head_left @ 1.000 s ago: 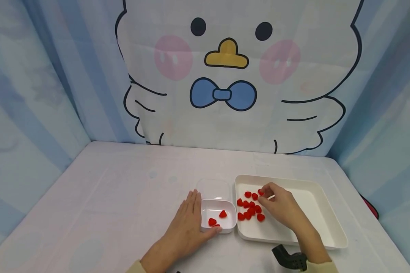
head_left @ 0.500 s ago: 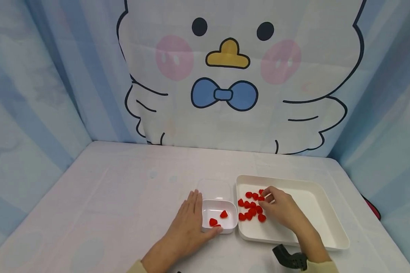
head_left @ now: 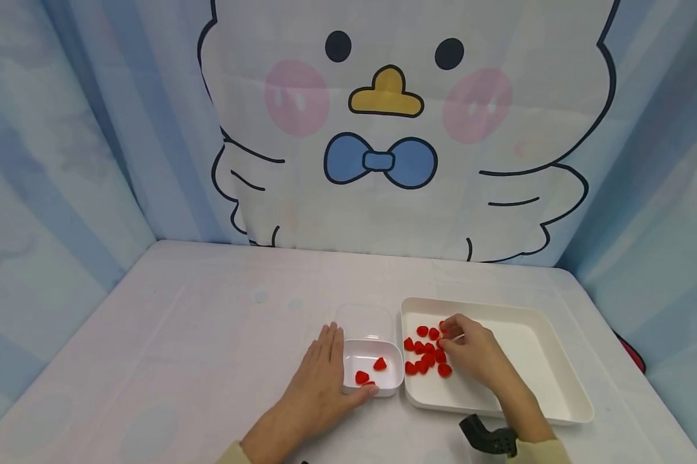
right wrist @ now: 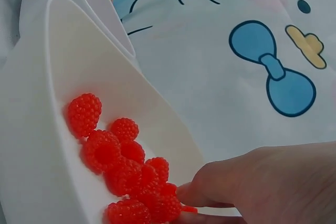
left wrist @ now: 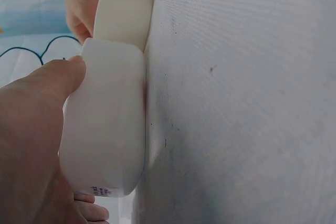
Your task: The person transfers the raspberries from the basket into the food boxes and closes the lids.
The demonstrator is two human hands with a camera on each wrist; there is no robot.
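Observation:
In the head view my left hand (head_left: 319, 374) lies along the left side of a small white box (head_left: 394, 380), fingers straight. Its thumb (left wrist: 76, 72) rests on the box's near rim in the left wrist view. Several red raspberries, one of them a raspberry (head_left: 380, 364) in plain sight, are inside. My right hand (head_left: 476, 348) reaches into a large white tray (head_left: 528, 348) with bent fingers and touches the far right of a raspberry cluster (right wrist: 126, 177). A red bit (right wrist: 189, 209) shows between thumb and finger; whether they pinch it is hidden.
A clear lid (head_left: 364, 321) stands open behind the box. The tray sits close against the box's right side. A patterned curtain (head_left: 383, 212) with a cartoon face rises at the table's far edge, with blue curtains on both sides.
My right fingertips shift slightly among the raspberries at the far end of the cluster. The left hand and the box stay where they were.

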